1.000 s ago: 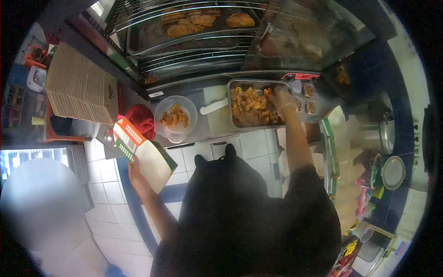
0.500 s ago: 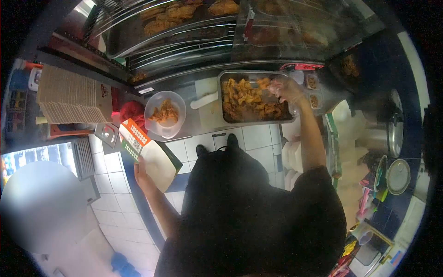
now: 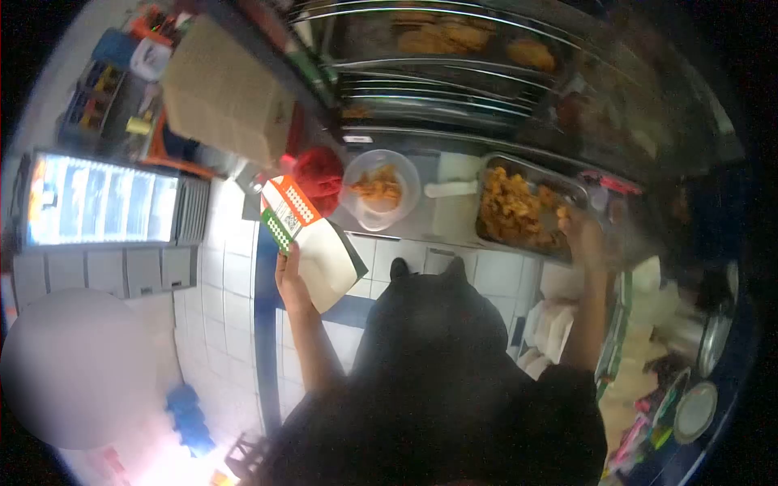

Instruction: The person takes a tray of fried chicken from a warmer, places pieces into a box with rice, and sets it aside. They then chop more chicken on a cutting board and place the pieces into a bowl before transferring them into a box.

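My left hand [image 3: 293, 279] is closed on the edge of a paper food box [image 3: 328, 263], printed orange and green outside and pale inside, held tilted beside the counter. My right hand [image 3: 583, 239], smeared by motion, is at the right edge of a metal tray [image 3: 519, 246]. A piece of fried chicken [image 3: 563, 214] shows at its fingertips. More fried chicken pieces [image 3: 510, 202] fill much of the tray. Between my hands stands a clear plastic bowl [image 3: 379, 220] with fried chicken in it. A white-handled utensil [image 3: 450, 189] lies between bowl and tray.
A stack of folded cardboard boxes [image 3: 219, 93] and a red cloth-like bundle [image 3: 316, 180] are at the left. Above the counter is a wire-racked display [image 3: 438, 85] holding fried pieces. White containers [image 3: 551, 324] stand below my right arm. A lit fridge [image 3: 101, 202] is at far left.
The view has turned, so the counter appears farther right. My right hand has moved from the tray's far right corner toward its near right side. My left hand still holds the box.
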Demonstrator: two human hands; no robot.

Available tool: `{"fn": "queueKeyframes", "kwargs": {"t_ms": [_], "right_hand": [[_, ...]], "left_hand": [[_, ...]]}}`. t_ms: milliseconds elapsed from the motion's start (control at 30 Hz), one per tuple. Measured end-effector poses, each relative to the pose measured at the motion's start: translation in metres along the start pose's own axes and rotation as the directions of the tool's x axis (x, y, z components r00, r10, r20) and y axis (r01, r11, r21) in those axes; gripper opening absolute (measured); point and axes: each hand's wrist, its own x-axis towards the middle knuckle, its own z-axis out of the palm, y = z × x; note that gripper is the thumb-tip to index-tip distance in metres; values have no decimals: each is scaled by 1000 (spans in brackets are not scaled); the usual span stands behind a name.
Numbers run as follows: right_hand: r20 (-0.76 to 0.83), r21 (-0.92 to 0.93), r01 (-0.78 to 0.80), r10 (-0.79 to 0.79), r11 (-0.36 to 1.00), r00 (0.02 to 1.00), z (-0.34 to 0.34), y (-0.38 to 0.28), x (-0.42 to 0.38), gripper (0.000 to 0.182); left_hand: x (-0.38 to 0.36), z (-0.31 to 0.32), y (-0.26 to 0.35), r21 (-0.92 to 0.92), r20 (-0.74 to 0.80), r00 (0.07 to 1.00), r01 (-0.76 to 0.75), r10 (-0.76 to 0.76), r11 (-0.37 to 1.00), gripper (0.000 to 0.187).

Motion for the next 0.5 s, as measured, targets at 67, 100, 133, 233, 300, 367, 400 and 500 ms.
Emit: {"fn": "queueKeyframes", "kwargs": {"t_ms": [67,100,133,233,300,367,400,500], "right_hand": [[-305,271,118,-31,955,952,-7,-40,-3,37],[-212,298,110,-47,948,976,-8,-69,1,37],[-118,324,92,-56,942,991,-8,-105,3,37],[157,559,125,-252,820,955,19,-194,38,38],[117,468,272,-364,841,924,41,-251,60,41],[40,279,414,-441,866,896,67,-278,80,42],[-3,180,432,-439,884,898,76,-284,87,43],[47,409,188,-227,893,973,32,-277,60,41]], "left_hand": [[4,-14,2,-85,3,1000,-5,5,996,28],[5,-19,3,-92,-11,1000,-9,8,996,28],[5,-21,6,-96,-15,1000,-10,8,995,28],[-5,-18,12,-64,-38,999,-30,27,998,26],[-8,-19,17,-64,-16,1000,-27,26,998,25],[-6,-25,15,-60,0,999,-34,34,998,26],[-6,-29,13,-48,9,999,-42,43,998,26],[0,-49,5,-83,-26,997,-77,75,994,28]]}}
